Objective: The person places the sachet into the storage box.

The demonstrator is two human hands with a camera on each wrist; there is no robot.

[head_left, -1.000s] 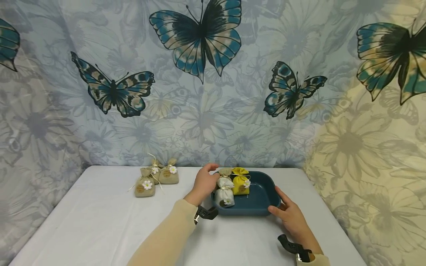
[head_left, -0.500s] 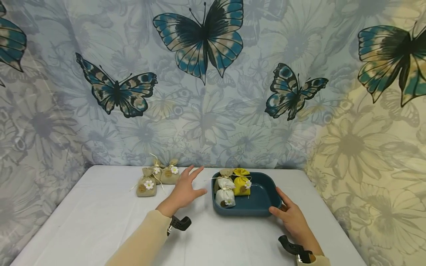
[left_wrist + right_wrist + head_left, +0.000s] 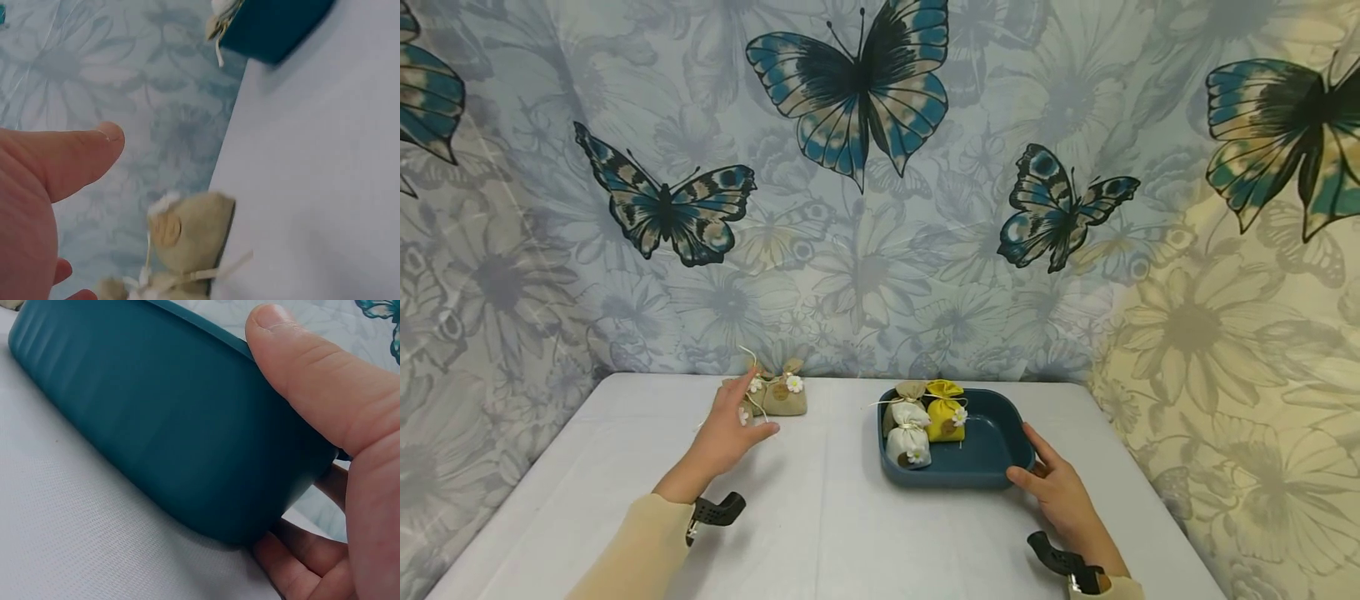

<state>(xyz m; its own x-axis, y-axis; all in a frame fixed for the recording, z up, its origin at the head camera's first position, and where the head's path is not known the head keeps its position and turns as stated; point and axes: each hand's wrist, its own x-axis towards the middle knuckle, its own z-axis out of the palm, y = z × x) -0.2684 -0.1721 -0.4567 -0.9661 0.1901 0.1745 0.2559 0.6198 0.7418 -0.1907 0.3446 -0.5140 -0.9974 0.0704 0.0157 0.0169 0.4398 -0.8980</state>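
Note:
My left hand [image 3: 722,437], thumb spread and holding nothing, hovers at the front beige drawstring pouch [image 3: 745,412] and hides most of it. Behind and right of that pouch sits another beige pouch [image 3: 786,402] with a white flower; a third is partly hidden between them. The left wrist view shows the thumb [image 3: 94,153] apart from a pouch [image 3: 200,234]. My right hand [image 3: 1063,496] grips the right end of a dark teal tray [image 3: 992,442], thumb at its front corner, fingers curled around the side. Inside, at the left, sit a white pouch [image 3: 908,447], a yellow pouch [image 3: 943,421] and a beige pouch [image 3: 910,389].
A white cloth [image 3: 820,517] covers the table. Right behind its back edge hangs a butterfly-print fabric [image 3: 865,275]. Both wrists carry black straps, the left one [image 3: 718,510] low over the cloth.
My left hand has left the tray's left side and moved leftward to the beige pouches, its fingers empty. My right hand and the tray have stayed in place.

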